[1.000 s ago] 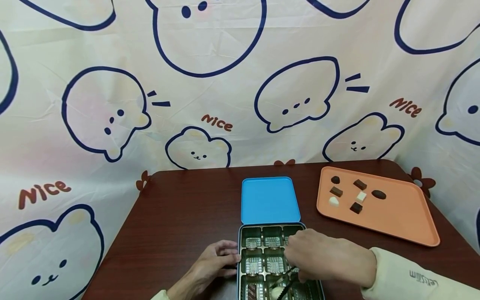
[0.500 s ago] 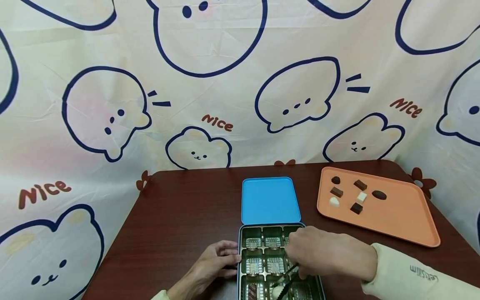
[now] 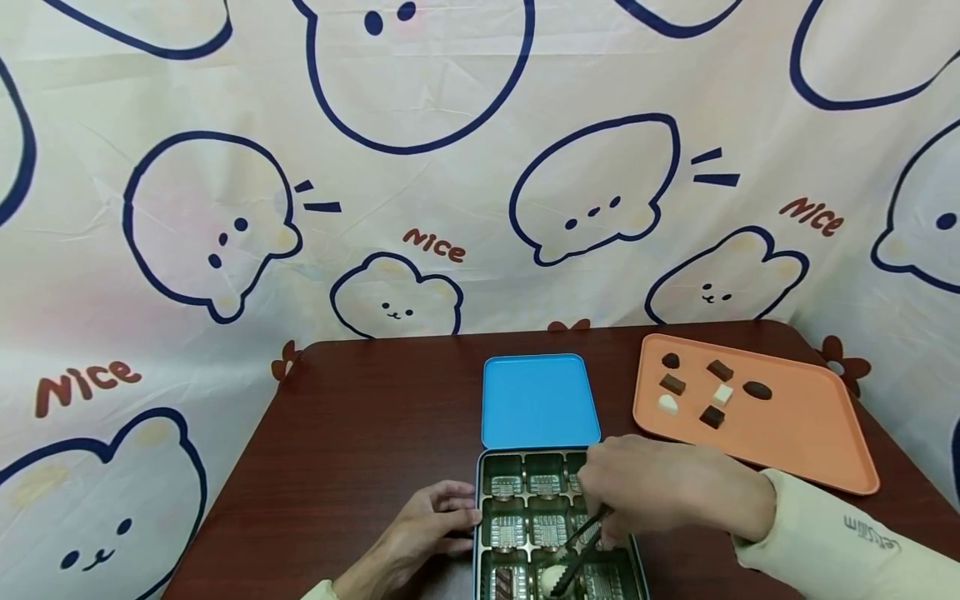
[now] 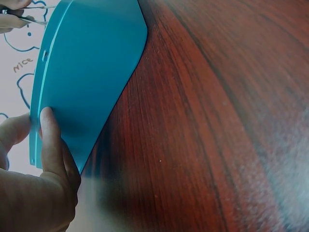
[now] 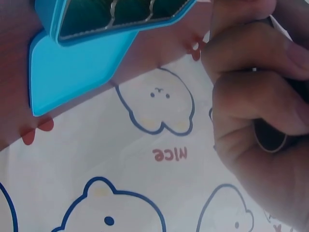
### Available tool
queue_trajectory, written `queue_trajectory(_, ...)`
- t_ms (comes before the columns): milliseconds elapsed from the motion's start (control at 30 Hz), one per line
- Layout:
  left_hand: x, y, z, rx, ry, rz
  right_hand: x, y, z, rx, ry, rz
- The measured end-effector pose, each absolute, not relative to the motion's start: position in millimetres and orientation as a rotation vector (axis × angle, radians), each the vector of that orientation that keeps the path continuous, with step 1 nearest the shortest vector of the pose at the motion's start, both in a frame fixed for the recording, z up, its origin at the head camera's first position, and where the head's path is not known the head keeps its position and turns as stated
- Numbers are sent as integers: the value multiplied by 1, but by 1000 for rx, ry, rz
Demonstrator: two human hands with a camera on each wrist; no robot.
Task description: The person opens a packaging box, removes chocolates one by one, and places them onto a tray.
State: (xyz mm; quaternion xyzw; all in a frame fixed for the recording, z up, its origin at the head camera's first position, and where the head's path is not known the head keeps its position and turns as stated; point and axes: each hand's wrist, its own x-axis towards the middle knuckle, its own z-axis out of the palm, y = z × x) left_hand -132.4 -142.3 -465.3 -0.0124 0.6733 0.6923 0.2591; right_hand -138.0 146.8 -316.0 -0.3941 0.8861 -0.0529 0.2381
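Note:
A blue tin box with a compartmented insert stands at the table's front. My left hand rests at its left side; in the left wrist view, straight fingers touch the outer wall near the rim. My right hand is over the box's right side, gripping dark slim tongs. Their tips point down into the lower middle compartment, beside a white round chocolate. A brown striped chocolate lies in the compartment to the left. Curled fingers hide the tongs' handle in the right wrist view.
The blue lid lies flat behind the box. At the back right, an orange tray carries several dark, brown and white chocolates. A patterned curtain hangs behind the brown table.
My right hand has moved slightly up and to the right with the tongs, showing more of the white chocolate. The left hand has stayed in place.

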Motion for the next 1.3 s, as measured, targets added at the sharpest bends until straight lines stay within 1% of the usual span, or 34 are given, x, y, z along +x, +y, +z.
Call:
queue_trajectory(233, -132, -144, -468, -27, 1823, 1878, -147, 154, -302, -981, 2449, -222)
queue_trajectory(467, -132, -144, -468, -30, 1817, 1880, -159, 168, -288, -975, 2440, -301)
queue_trajectory(700, -132, -144, -467, -25, 1816, 1880, -175, 184, -283, -969, 2417, -406)
queue_trajectory(967, -132, -144, -466, -23, 1818, 1876, -187, 200, -279, -879, 2454, -413)
queue_trajectory(1200, -133, -144, -467, -13, 1810, 1885, -197, 219, -276, -698, 2437, -464)
queue_trajectory(1300, -133, -144, -467, -10, 1809, 1886, -202, 228, -275, -673, 2419, -493)
